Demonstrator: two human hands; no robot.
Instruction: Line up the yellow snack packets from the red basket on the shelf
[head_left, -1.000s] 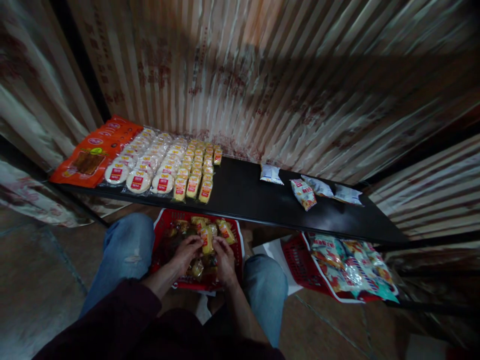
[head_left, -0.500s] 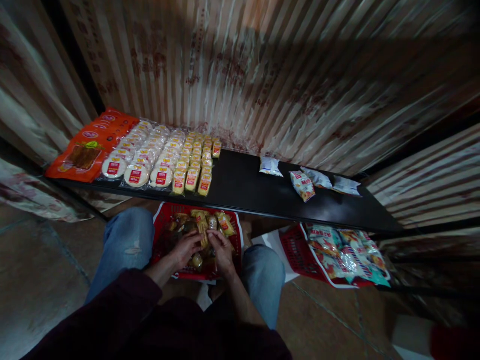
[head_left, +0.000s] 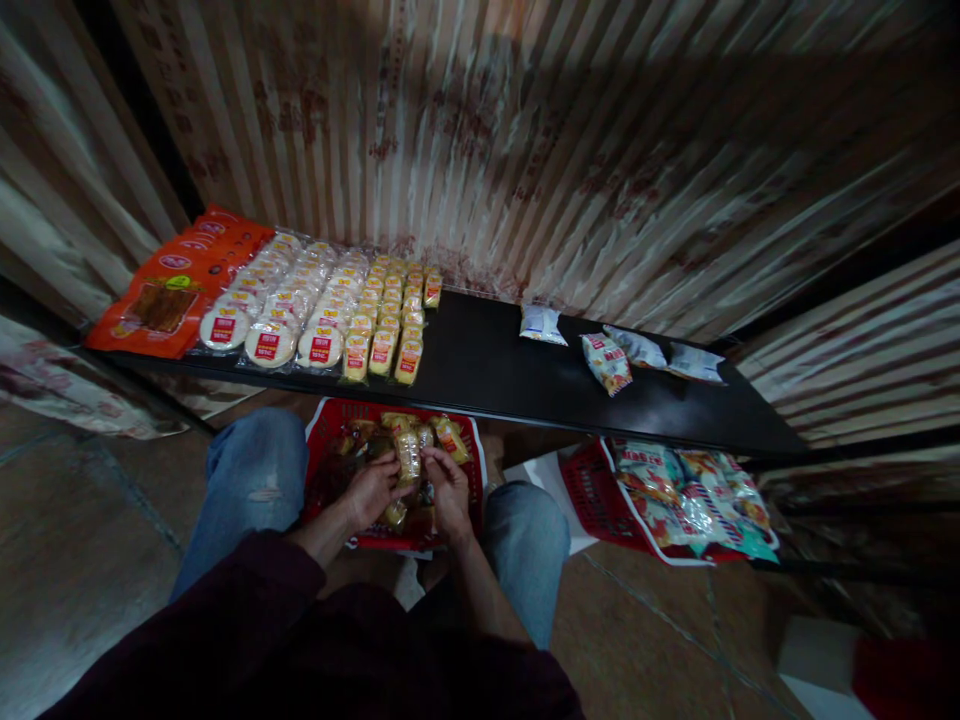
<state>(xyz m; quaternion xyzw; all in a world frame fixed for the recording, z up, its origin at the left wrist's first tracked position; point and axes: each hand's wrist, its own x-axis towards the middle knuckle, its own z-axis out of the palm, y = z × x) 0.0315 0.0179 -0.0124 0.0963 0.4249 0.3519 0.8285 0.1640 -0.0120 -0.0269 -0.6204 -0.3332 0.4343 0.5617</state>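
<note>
Between my hands, over the red basket (head_left: pixel 316 440), a small wrapped snack cake (head_left: pixel 407 456) in clear yellowish film is held upright. My left hand (head_left: pixel 373 494) grips its left side with bent fingers. At the cake's right edge, my right hand (head_left: pixel 450 495) is closed in a pinch, its fingertips against the film. Beneath and around them lie more wrapped cakes (head_left: pixel 451 440) in the basket, partly hidden by my hands. On the black shelf (head_left: pixel 495 375), rows of similar yellow cakes (head_left: pixel 382 350) stand beside round white wrapped crackers (head_left: pixel 271 342).
An orange snack bag (head_left: pixel 161 295) lies at the shelf's left end. Several small packets (head_left: pixel 607 362) are scattered on its right part. A second red basket (head_left: pixel 596 495), full of blue-and-white packets (head_left: pixel 697 510), sits lower right. My knees flank the first basket; striped curtains (head_left: pixel 450 150) hang behind.
The wrapped cake has been raised a little and turned so that more of it shows. My right hand has moved slightly rightward to the cake's edge. The view has shifted slightly.
</note>
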